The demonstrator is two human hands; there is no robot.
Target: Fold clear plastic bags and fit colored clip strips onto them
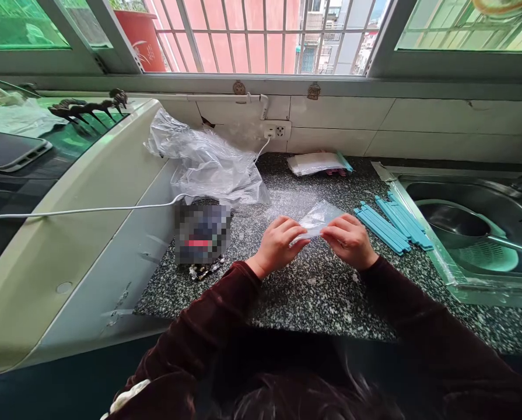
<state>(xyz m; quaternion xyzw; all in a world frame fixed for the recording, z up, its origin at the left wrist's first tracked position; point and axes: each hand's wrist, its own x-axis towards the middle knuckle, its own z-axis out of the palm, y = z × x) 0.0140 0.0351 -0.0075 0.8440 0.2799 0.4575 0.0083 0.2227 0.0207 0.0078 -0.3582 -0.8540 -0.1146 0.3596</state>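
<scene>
Between my two hands is a small clear plastic bag [322,213], its near edge pinched at both ends. My left hand [280,242] grips the left end with thumb and fingers pressed together. At the other end my right hand [350,238] pinches the same edge. The bag's far part spreads over the speckled counter. Just right of my right hand lie several light-blue plastic strips [383,228], grouped in two loose piles. Farther back, near the wall, rests a stack of flat clear bags [316,164] with blue and pink strips at its right end.
A large crumpled plastic sheet [212,160] lies at the back left. Below it sits a blurred-out dark object [203,233]. A white cable [112,208] runs from the wall socket [280,130] leftward. At right is a metal sink [497,181] with a pan [453,223] in it.
</scene>
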